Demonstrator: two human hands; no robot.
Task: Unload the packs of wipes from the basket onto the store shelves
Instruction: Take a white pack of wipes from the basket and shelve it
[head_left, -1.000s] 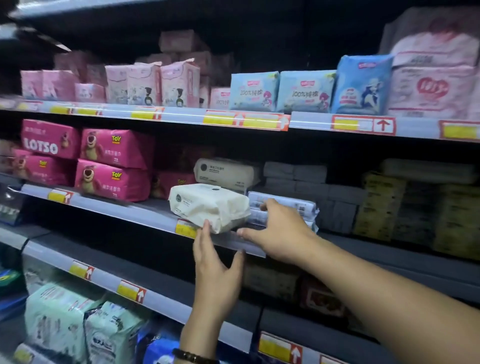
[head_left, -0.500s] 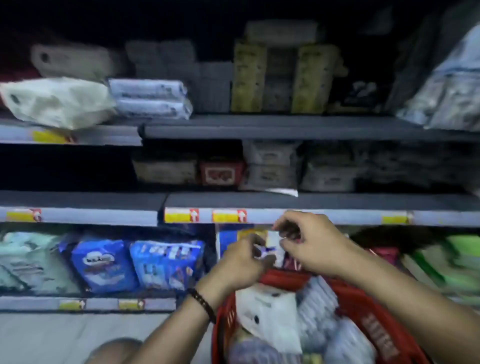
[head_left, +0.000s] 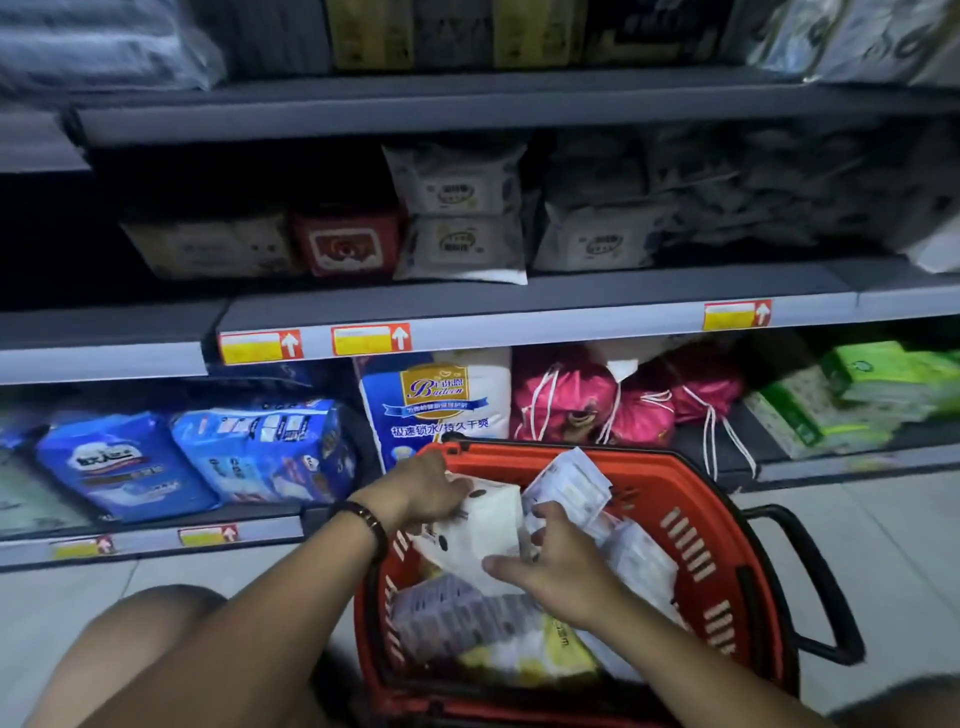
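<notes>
Pickup step: left hand (head_left: 429, 487) and right hand (head_left: 563, 569), fingers clamped on a white pack (head_left: 485, 527) in the basket (head_left: 691, 514); next, I'd say, lift it toward the twelve o'clock shelf (head_left: 545, 323).

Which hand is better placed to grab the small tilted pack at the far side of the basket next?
Right, probably. The right hand lies on the white pack's right side, its fingers close to the small tilted pack. The left hand holds the white pack's far left end.

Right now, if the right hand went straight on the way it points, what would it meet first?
The white pack, most likely: the right hand points up-left at it, and its fingers seem to hold its edge.
</notes>
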